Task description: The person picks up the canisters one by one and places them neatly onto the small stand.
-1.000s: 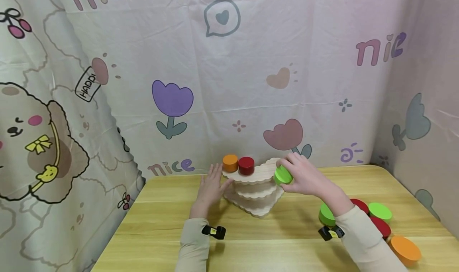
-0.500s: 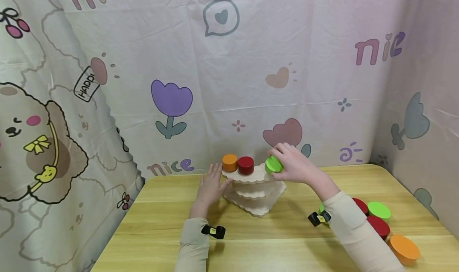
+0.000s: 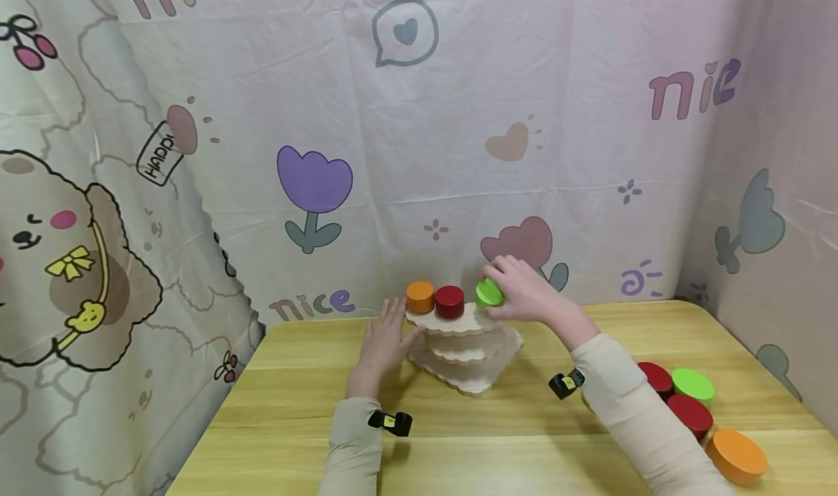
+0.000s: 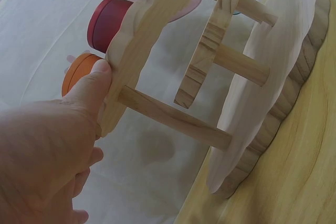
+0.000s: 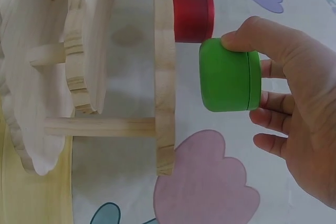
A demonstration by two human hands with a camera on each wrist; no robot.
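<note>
One pale curtain point(image 3: 216, 81), printed with flowers, hearts and a cartoon animal, runs from the left round behind the wooden table point(image 3: 294, 387). The left arm, in a cream sleeve point(image 3: 353, 445), reaches straight forward with a small black camera point(image 3: 390, 422) at the wrist. The left hand point(image 3: 385, 343) lies back upward, its fingers straight and pointing toward the curtain, the thumb spread out to the right. In the left wrist view, that thumb tip rests on the edge of the top board of a wooden stand point(image 3: 461, 326); I cannot tell whether the other fingers touch it.

The stand has three scalloped levels joined by round pegs. On the top level sit an orange block point(image 3: 420, 297) and, just beside it, a red block point(image 3: 449, 302). Next to the right comes a green block point(image 3: 489, 294), held just above the same board; the right wrist view shows a gap between them. The right hand point(image 3: 524, 291) pinches it, thumb on the near side and fingers on the far side. The right forearm slants up from the lower right.

Farther right, on the table, a loose cluster holds two more red blocks point(image 3: 690, 416), another green block point(image 3: 694, 387) and, nearest, a second orange block point(image 3: 737, 456).
</note>
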